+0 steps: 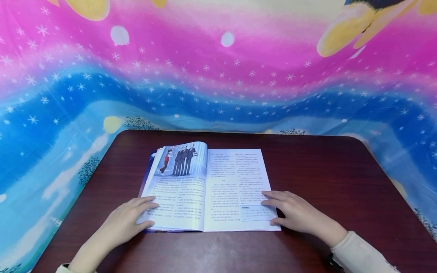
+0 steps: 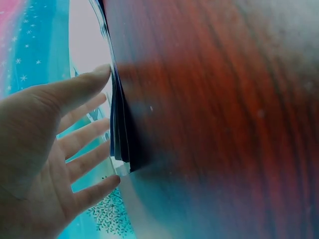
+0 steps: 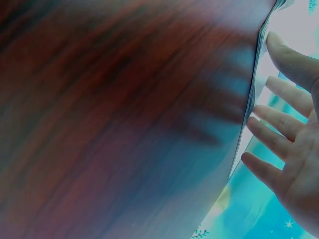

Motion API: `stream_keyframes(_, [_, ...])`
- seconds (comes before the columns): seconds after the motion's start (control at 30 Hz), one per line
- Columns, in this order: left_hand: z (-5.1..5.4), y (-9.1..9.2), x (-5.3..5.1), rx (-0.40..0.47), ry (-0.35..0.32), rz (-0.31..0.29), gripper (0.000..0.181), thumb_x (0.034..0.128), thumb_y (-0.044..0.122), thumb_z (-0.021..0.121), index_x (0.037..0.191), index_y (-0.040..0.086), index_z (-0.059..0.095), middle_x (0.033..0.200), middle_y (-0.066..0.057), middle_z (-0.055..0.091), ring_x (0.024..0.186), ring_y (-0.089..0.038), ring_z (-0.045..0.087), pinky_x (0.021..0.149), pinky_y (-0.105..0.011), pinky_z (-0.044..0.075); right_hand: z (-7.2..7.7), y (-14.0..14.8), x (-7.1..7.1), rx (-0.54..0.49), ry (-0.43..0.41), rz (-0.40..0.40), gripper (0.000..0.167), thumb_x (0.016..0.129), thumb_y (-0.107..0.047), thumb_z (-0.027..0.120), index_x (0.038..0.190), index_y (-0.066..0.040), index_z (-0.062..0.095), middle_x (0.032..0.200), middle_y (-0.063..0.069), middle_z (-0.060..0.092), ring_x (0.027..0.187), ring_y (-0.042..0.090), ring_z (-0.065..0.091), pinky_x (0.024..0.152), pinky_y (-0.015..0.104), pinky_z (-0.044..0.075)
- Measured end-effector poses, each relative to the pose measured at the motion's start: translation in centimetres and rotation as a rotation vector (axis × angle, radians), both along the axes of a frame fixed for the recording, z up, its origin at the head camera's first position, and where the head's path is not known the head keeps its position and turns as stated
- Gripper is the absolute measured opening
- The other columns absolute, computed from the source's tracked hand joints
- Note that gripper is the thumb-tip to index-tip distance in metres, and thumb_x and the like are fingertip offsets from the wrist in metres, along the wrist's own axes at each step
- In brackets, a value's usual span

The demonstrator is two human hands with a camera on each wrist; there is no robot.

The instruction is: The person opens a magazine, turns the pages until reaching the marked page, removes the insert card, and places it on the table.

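An open magazine (image 1: 222, 189) lies flat on the dark wooden table, a picture of suited figures at the top of its left page. My left hand (image 1: 123, 220) rests at the left page's lower outer edge, fingers spread and nearly straight. At the right page's lower outer edge lies my right hand (image 1: 298, 212), its fingertips on the paper. In the left wrist view the thumb of my left hand (image 2: 55, 129) touches the edge of the stacked pages (image 2: 118, 119). The right wrist view shows my right hand (image 3: 294, 134) with fingers extended along the magazine's edge (image 3: 253, 84).
The dark red-brown table (image 1: 327, 170) has rounded far corners. Behind it and down both sides hangs a pink and blue cloth (image 1: 205, 91) with snowflakes and yellow shapes. A light sleeve (image 1: 362, 254) covers the right forearm.
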State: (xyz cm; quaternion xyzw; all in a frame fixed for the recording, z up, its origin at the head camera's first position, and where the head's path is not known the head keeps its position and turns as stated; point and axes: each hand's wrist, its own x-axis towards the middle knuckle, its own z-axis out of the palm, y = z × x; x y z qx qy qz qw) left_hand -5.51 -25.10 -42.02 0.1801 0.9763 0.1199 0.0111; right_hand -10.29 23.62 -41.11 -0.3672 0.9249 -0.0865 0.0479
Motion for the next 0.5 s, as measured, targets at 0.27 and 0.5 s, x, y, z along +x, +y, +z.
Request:
stream_keyframes(0.27, [0.2, -0.1, -0.1, 0.012, -0.018, 0.005, 0.045, 0.0801, 0.031, 0.083, 0.120, 0.016, 0.070, 0.134, -0.010, 0.060, 0.123, -0.037, 0.055, 0.095, -0.059, 0.045, 0.0, -0.3, -0.3, -0.040, 0.069, 0.014, 0.044, 0.080, -0.032, 0.083, 0.117, -0.012, 0.072, 0.134, 0.010, 0.061, 0.122, 0.028, 0.057, 0.100, 0.051, 0.045])
stream_keyframes(0.5, [0.2, 0.0, -0.1, 0.017, -0.030, 0.010, 0.046, 0.0806, 0.032, 0.082, 0.122, 0.015, 0.070, 0.135, -0.008, 0.060, 0.124, -0.037, 0.054, 0.096, -0.060, 0.044, 1.0, -0.7, -0.7, -0.095, 0.123, 0.015, 0.041, 0.081, -0.032, 0.083, 0.115, -0.013, 0.073, 0.127, 0.007, 0.065, 0.117, 0.026, 0.060, 0.098, 0.049, 0.046])
